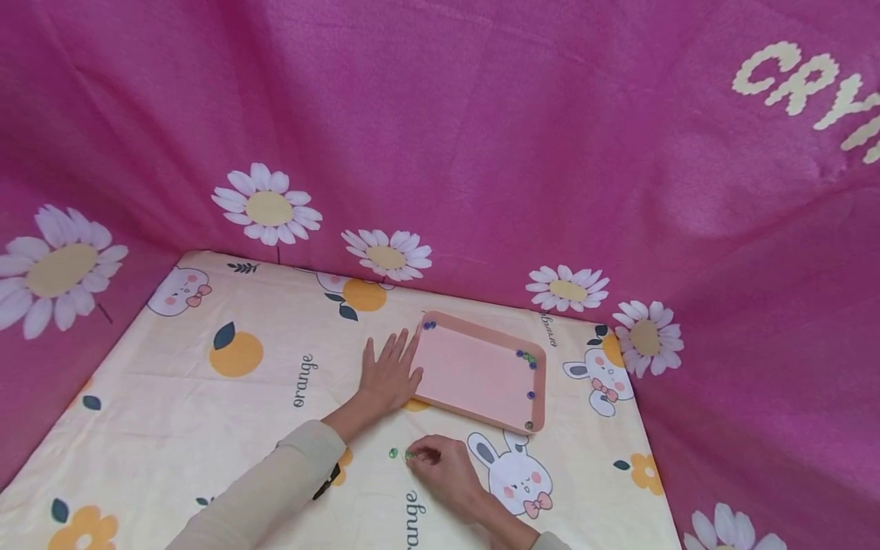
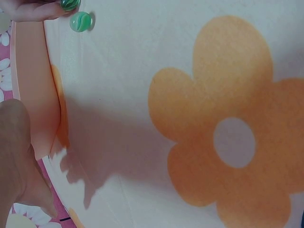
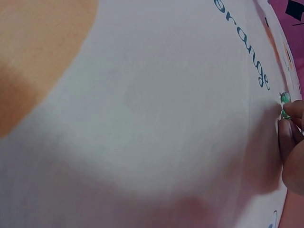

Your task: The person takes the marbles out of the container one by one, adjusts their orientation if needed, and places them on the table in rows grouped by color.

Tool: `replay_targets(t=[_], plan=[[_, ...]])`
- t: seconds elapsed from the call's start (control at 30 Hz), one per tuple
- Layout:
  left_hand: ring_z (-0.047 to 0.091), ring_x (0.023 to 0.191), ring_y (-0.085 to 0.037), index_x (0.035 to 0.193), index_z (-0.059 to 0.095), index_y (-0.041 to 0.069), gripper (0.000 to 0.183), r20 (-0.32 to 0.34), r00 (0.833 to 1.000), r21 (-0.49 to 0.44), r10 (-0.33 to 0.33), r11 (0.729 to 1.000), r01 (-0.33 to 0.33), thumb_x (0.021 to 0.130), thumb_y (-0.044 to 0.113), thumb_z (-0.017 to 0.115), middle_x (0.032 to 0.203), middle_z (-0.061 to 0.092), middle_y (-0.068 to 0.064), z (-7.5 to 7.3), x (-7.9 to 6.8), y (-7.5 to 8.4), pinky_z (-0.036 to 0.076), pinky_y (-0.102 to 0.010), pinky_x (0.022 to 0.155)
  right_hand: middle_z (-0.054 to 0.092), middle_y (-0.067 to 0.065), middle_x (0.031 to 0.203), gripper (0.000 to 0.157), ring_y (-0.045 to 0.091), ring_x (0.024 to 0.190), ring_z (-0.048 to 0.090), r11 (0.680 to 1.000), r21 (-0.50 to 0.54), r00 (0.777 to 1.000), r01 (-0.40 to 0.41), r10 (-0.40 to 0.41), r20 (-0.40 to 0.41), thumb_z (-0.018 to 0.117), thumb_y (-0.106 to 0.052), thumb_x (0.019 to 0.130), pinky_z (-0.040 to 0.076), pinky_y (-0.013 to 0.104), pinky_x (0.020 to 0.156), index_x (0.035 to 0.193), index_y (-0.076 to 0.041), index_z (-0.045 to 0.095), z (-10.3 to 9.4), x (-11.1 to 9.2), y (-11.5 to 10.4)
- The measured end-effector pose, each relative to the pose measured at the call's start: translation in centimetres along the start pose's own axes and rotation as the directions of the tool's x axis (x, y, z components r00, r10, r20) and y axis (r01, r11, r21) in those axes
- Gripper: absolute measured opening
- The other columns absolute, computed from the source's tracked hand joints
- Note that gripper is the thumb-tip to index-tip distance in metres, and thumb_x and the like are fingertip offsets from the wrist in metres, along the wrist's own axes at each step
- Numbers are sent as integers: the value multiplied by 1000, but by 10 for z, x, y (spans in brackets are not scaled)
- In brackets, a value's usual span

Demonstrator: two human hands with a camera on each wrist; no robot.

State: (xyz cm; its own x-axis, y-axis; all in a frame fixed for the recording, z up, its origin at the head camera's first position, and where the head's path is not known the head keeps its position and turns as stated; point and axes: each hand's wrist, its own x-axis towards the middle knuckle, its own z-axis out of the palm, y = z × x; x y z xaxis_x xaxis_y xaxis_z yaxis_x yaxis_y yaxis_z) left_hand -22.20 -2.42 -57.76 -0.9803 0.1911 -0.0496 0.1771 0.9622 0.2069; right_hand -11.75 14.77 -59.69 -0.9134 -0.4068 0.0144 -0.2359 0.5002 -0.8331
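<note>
Thumb and fingers of my right hand [image 1: 443, 470] pinch a green marble [image 2: 70, 4] low over the cloth, in front of the tray. Right beside it on the cloth lies a second green marble [image 1: 393, 453], streaked with pale swirls in the left wrist view. My left hand [image 1: 388, 376] rests with straight, spread fingers at the left side of a shallow pink tray [image 1: 474, 374]. Inside the tray, blue marbles [image 1: 429, 326] sit in the far left corner. A cluster of blue and green marbles [image 1: 526, 357] lies towards the far right corner, with single marbles [image 1: 531, 395] along the right wall.
A cream cloth [image 1: 275, 443] printed with oranges, flowers and rabbits covers the table. Pink fabric [image 1: 440, 153] with daisies hangs behind it and at both sides. The tray's raised rim stands beyond my right hand.
</note>
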Motion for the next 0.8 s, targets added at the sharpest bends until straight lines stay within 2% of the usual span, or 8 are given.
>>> replay_targets(t=[0.5,0.8], plan=[[19,149,-29,161,19,17,68,-14,1000,11,1,1000,0,104,49,38,165,17,-7,0,0,1,5,-62,116,65,-12,78,17,1,71,59,999,-15,999,46,-46,-11,79,-1,80,52,21,65,90,-14,77,2,0,1],[20,149,-30,161,20,17,68,-17,1000,0,2,1000,-2,104,48,39,165,18,-7,0,0,1,5,-62,115,65,-13,77,17,1,71,59,1000,-4,1000,16,-16,-7,78,-1,80,51,21,64,90,-14,77,2,-1,-2]])
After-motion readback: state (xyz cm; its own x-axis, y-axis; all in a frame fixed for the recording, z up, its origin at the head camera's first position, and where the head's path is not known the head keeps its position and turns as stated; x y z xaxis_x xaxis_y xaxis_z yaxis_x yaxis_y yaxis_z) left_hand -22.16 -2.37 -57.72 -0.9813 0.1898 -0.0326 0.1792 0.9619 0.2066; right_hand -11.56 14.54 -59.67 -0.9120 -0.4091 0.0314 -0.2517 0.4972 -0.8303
